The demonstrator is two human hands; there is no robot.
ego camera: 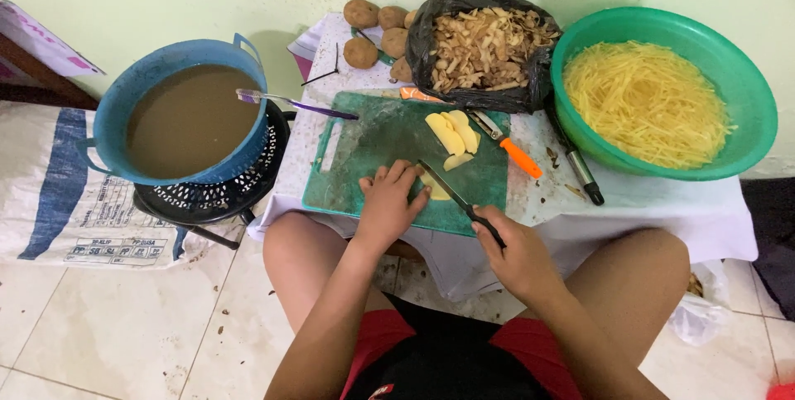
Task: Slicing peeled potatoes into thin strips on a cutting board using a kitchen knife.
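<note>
yellow potato piece (434,187) under left hand (387,205), right hand (517,253) gripping knife (455,199).

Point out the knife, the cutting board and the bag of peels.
knife (447,191), head view, on the blade near the potato piece.
cutting board (373,139), head view, on its bare green middle.
bag of peels (426,36), head view, on the black plastic at its left side.
</note>
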